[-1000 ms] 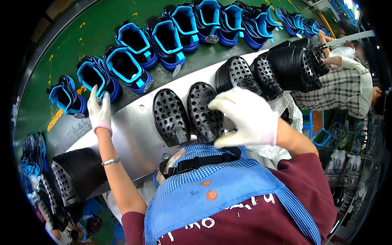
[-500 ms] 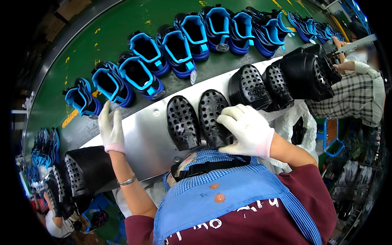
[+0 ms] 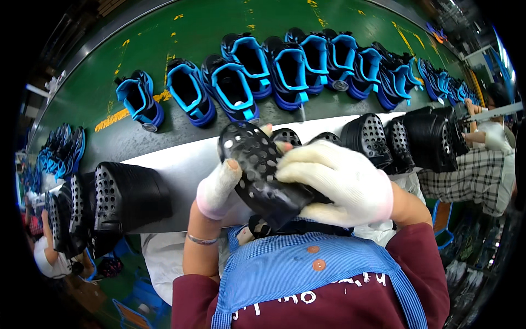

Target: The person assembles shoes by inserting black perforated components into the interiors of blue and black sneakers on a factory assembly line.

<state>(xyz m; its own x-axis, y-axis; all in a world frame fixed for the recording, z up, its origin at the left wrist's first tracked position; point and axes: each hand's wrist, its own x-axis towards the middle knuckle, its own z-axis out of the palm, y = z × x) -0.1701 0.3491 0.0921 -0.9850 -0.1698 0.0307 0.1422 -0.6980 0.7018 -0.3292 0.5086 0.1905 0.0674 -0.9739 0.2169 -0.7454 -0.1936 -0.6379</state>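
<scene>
Both of my gloved hands are on a black, shoe-shaped piece full of round holes (image 3: 253, 156), lifted and tilted above the silver ledge. My left hand (image 3: 220, 185) wraps its left side, thumb in front and fingertips showing past the far edge. My right hand (image 3: 339, 181) closes on its lower right side, hiding part of it. Behind the right hand, the tops of two more perforated black pieces (image 3: 287, 136) (image 3: 325, 137) show. Bare fingertips poke out of the left glove.
Black and blue sneakers (image 3: 290, 71) line the green conveyor belt (image 3: 181, 38) beyond the silver ledge (image 3: 183, 159). More black pieces stand at left (image 3: 131, 197) and right (image 3: 367, 140). Co-workers sit at the far right (image 3: 487, 137) and far left (image 3: 46, 249).
My left hand has come from the open ledge at left to grip a perforated black piece. That piece now stands raised and tilted between both hands. The whole view has shifted.
</scene>
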